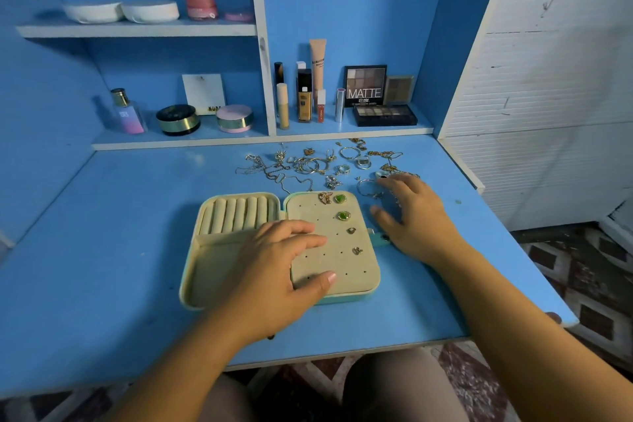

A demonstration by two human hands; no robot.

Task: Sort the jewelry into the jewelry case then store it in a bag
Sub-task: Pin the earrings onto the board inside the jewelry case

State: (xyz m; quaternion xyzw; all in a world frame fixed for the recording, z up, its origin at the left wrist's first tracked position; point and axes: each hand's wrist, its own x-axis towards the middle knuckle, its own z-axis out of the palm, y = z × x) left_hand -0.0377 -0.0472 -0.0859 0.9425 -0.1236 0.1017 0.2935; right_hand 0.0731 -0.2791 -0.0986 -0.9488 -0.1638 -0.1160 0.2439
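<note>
Now the mint jewelry case (212,267) lies open on the blue desk (120,233), ring rolls (236,214) in its left half. Across its middle the left hand (274,271) rests flat and relaxed, thumb on the earring panel (346,267). Right of the case, the right hand (418,219) spreads loosely, fingertips reaching the tangled jewelry (318,164) behind the case.

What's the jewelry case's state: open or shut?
Open. The mint-green jewelry case lies spread flat on the blue desk: beige ring rolls on its left half, perforated earring panel on its right.
</note>
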